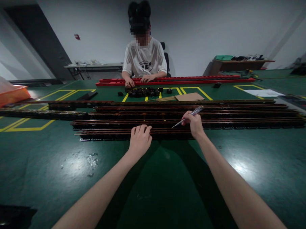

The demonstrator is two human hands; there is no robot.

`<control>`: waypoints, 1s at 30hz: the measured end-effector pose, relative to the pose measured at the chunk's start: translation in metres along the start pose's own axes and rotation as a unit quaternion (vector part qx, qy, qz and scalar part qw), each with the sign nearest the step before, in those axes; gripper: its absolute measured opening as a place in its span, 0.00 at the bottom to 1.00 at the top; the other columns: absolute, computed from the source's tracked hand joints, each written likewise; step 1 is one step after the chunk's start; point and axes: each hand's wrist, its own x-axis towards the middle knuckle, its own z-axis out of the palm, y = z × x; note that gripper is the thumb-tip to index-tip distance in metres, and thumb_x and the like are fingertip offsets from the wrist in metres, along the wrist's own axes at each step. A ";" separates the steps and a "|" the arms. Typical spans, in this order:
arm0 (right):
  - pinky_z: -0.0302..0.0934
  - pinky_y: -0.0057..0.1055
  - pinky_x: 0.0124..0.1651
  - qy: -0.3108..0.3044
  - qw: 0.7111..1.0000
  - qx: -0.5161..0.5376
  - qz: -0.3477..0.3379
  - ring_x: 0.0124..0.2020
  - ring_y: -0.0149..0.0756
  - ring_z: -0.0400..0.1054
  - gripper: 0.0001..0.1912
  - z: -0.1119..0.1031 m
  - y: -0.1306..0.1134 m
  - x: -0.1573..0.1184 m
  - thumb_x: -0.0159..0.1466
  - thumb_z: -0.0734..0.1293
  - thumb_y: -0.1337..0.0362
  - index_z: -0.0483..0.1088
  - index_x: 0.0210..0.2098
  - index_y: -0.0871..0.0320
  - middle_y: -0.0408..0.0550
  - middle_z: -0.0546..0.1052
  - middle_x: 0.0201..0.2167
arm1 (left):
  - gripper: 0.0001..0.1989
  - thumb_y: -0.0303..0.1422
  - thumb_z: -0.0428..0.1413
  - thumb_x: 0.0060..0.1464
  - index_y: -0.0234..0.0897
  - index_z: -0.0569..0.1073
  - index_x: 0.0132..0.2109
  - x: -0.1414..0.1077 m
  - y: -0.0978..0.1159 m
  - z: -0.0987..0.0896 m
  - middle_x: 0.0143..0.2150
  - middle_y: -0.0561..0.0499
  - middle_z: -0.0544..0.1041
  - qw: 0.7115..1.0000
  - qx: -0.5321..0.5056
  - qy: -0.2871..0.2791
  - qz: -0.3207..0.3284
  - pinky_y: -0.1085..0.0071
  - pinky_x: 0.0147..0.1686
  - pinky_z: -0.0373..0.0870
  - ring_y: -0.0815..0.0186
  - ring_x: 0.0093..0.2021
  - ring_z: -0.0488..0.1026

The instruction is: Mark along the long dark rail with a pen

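Long black strips with thin copper-coloured bars (pixel 110 132) lie side by side across the table in front of me. My left hand (pixel 141 139) rests on the nearest strip, its fingers bent over the top edge and the thumb at the right side. In my right hand (pixel 194 123) is a slim screwdriver (pixel 197 110) with a clear handle, pinched like a pen. Its thin metal shaft slants down to the left, with the tip at the near strips, a little right of my left hand. Whether the tip touches a strip, I cannot tell.
Across the table a person (pixel 144 59) handles small black parts (pixel 144 92) beside a long red rail (pixel 192 80). A cardboard piece (pixel 190 96) lies behind the strips. An orange bin (pixel 9 95) stands at left, white paper (pixel 263 92) at right. Yellow lines mark the green tabletop (pixel 169 194).
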 end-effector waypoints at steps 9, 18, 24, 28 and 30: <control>0.55 0.23 0.16 0.028 0.999 -0.018 -0.022 0.12 0.26 0.59 0.08 -0.011 0.000 0.004 0.46 0.62 0.66 0.65 0.12 0.58 0.40 0.65 0.10 | 0.18 0.25 0.46 0.58 0.32 0.72 0.52 0.000 0.001 -0.001 0.49 0.41 0.74 1.000 -0.001 0.000 0.000 0.55 0.52 0.61 0.54 0.50 0.69; 0.54 0.23 0.14 0.044 0.998 -0.034 -0.020 0.11 0.26 0.58 0.08 -0.017 0.000 0.007 0.45 0.62 0.65 0.64 0.11 0.58 0.40 0.64 0.10 | 0.17 0.26 0.45 0.58 0.32 0.72 0.52 0.000 -0.001 -0.001 0.49 0.41 0.74 1.000 -0.001 -0.005 0.000 0.55 0.53 0.61 0.55 0.50 0.69; 0.52 0.23 0.13 0.061 0.997 -0.026 -0.036 0.10 0.26 0.57 0.09 -0.021 0.001 0.008 0.46 0.62 0.65 0.64 0.11 0.57 0.39 0.63 0.09 | 0.17 0.27 0.46 0.58 0.34 0.72 0.51 0.000 0.000 -0.001 0.49 0.42 0.74 1.000 -0.007 -0.003 -0.003 0.55 0.53 0.61 0.55 0.50 0.69; 0.50 0.23 0.12 0.072 0.996 -0.020 -0.038 0.10 0.25 0.56 0.09 -0.022 0.001 0.008 0.46 0.62 0.65 0.62 0.11 0.57 0.39 0.63 0.10 | 0.17 0.27 0.46 0.58 0.33 0.72 0.51 0.000 -0.001 0.000 0.49 0.41 0.74 1.000 -0.006 -0.002 -0.001 0.55 0.52 0.61 0.55 0.49 0.69; 0.49 0.22 0.12 0.079 0.996 -0.015 -0.035 0.10 0.25 0.56 0.09 -0.022 0.001 0.009 0.45 0.61 0.65 0.62 0.11 0.57 0.40 0.63 0.10 | 0.17 0.27 0.46 0.58 0.33 0.72 0.51 0.000 -0.001 0.000 0.49 0.41 0.74 1.000 -0.004 -0.001 0.001 0.55 0.52 0.61 0.55 0.49 0.69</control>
